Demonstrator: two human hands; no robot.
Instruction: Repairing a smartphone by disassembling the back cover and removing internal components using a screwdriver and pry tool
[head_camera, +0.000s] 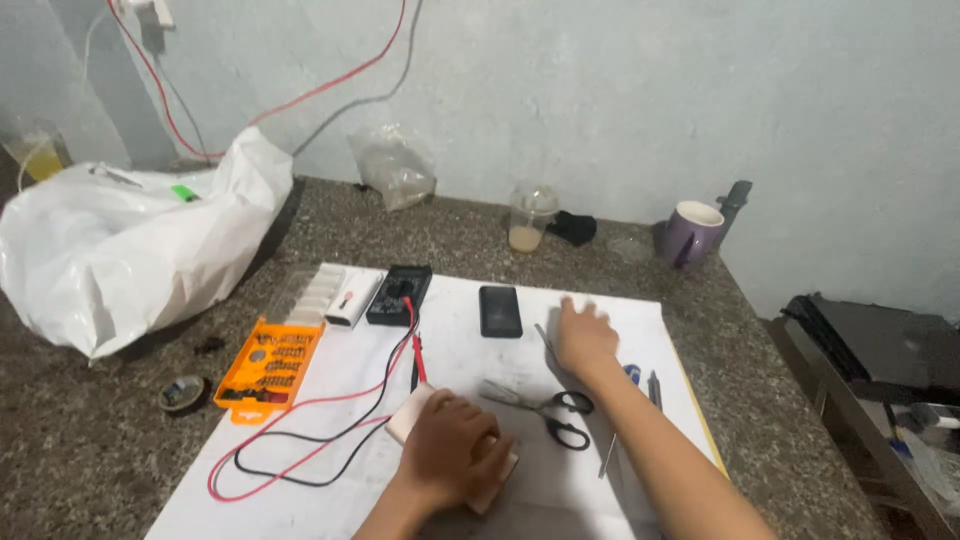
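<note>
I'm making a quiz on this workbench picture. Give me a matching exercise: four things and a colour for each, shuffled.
Things:
1. mug
2. screwdriver bit case
3. phone
4. plastic bag

Colours:
a. white
b. black
c. purple
d. orange

Pairs: 1-c, 2-d, 3-b, 4-a

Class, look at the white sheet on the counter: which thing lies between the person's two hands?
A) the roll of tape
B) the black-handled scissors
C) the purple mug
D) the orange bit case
B: the scissors lie on the sheet between the left hand and right hand.
</note>
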